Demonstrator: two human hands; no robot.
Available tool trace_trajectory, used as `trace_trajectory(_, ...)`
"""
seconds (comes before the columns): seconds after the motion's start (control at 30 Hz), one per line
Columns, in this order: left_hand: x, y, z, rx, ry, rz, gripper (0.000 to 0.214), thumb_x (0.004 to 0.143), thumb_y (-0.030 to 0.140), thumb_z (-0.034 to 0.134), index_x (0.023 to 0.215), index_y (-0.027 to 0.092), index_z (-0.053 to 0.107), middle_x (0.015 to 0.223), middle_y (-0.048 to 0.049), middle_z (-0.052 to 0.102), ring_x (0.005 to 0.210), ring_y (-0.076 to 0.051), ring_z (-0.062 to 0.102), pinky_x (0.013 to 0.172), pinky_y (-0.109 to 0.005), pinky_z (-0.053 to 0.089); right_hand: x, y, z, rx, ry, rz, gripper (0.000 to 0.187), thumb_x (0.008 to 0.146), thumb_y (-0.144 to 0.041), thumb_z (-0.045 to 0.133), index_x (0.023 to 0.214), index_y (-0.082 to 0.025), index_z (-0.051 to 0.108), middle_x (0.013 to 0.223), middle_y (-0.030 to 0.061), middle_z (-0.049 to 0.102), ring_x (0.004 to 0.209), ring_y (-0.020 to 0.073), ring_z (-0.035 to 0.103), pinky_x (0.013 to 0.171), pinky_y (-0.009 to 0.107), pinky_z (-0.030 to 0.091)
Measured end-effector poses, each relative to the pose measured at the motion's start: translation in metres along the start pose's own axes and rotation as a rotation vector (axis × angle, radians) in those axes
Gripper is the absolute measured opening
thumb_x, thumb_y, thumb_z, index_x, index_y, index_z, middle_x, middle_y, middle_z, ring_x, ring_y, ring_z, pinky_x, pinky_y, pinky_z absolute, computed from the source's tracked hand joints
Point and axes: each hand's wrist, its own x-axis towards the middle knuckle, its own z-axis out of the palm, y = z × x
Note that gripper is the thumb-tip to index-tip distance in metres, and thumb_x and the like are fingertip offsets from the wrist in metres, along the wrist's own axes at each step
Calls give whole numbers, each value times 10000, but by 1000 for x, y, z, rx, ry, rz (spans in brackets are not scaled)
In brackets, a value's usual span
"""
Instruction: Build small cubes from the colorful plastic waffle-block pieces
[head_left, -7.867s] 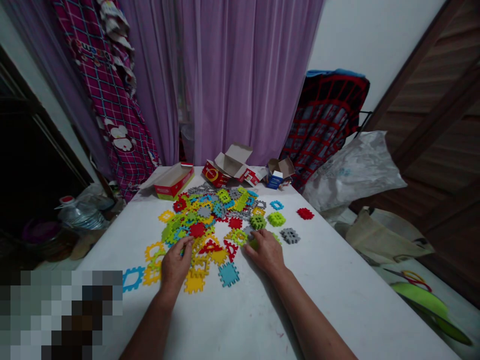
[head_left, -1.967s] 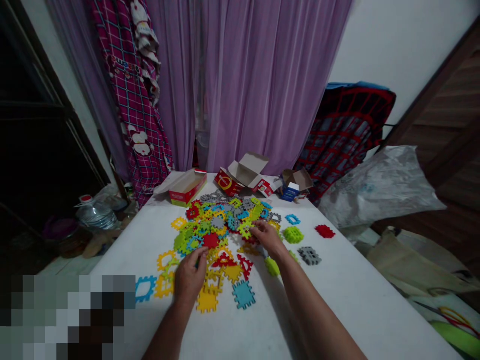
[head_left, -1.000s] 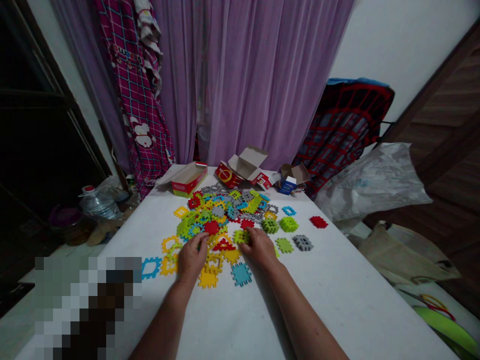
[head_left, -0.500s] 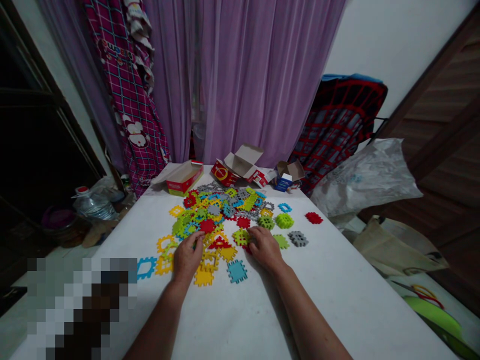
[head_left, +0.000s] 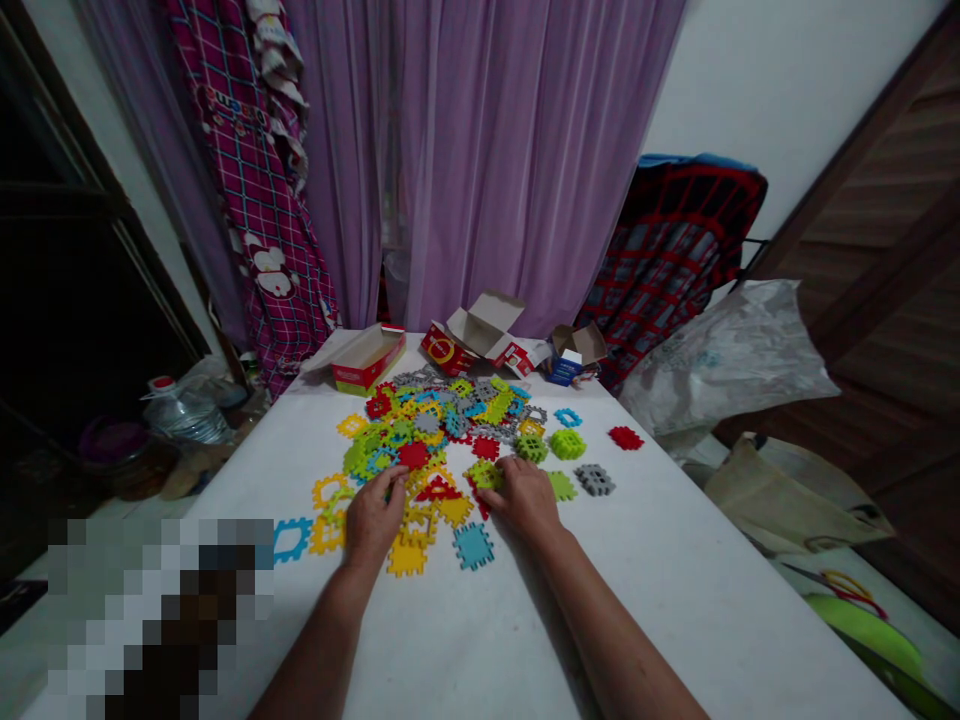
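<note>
Notched, interlocking plastic tiles in yellow, red, green, blue and grey (head_left: 427, 424) lie heaped on the white-covered tabletop (head_left: 450, 640), from near its far edge toward the middle. At the heap's right side, the right hand (head_left: 527, 500) bends its thumb and fingers over a yellow-green openwork tile (head_left: 482, 473), touching it; I cannot tell whether it is grasping it. The left hand (head_left: 373, 520) rests at the heap's near side, fingertips drawn together just beside a solid red square tile (head_left: 412, 456); whether anything is pinched there I cannot tell. Between the hands lies a red triangular tile (head_left: 439, 488). A solid blue square tile (head_left: 474, 547) sits nearer the tabletop's near edge, a grey tile stack (head_left: 596, 480) and a red tile stack (head_left: 625, 438) toward its right edge. Along the far edge stand a red-and-green cardboard box (head_left: 367, 367), a red cardboard box (head_left: 442, 350) and a blue cardboard box (head_left: 564, 370).
</note>
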Motion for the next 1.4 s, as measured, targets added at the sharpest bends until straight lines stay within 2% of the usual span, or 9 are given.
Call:
trace_trajectory(0.1,0,0,0,-8,-1,1,232,865,294,531,982,282,731,982,9,779,921,-173,717,827,-256,543,-13,-10,3,12,10,127,433,886,-564,551,1101,-197,634,981,96,717,927,225,636,755,291,384)
trace_trajectory(0.17,0,-1,0,-10,2,-3,234,866,299,531,984,281,732,986,6,778,928,-175,717,830,-260,544,-18,-10,4,53,9,149,330,934,-487,501,1068,-222,646,926,62,729,878,197,646,715,272,370)
trace_trajectory(0.27,0,-1,1,-3,3,-3,230,863,304,539,981,281,735,990,4,778,930,-179,716,819,-261,546,-23,-1,1,94,33,149,218,941,-290,473,1011,-238,673,969,38,727,910,175,636,726,258,365)
trace_trajectory(0.37,0,-1,0,-2,6,6,222,859,301,548,975,289,736,981,12,779,916,-174,716,812,-254,545,-25,11,1,114,59,114,208,879,-215,526,1015,-224,683,1047,47,710,998,187,605,792,259,374)
trace_trajectory(0.57,0,-1,0,-13,16,8,219,854,283,549,970,299,735,969,23,780,899,-166,716,796,-245,544,-24,12,13,176,102,-41,299,838,-312,613,1116,-211,653,1133,62,687,1076,216,550,906,285,375)
trace_trajectory(0.77,0,0,1,-18,17,6,222,859,303,540,967,292,734,977,17,779,915,-169,714,812,-252,542,-18,8,14,145,93,-20,270,842,-326,617,1078,-203,666,1045,72,694,1040,237,551,882,312,382)
trace_trajectory(1.2,0,2,0,-22,-4,-4,236,863,305,531,988,293,730,990,14,778,928,-173,714,831,-265,545,-13,9,17,154,108,-37,258,848,-315,597,1078,-221,671,1061,64,694,1034,224,537,866,301,369)
trace_trajectory(1.4,-1,4,-1,-29,-15,-13,237,867,293,525,986,291,730,1003,20,776,946,-165,710,867,-258,534,-8,12,15,124,81,-38,252,876,-223,555,1092,-226,685,1064,46,705,1032,208,545,873,288,367)
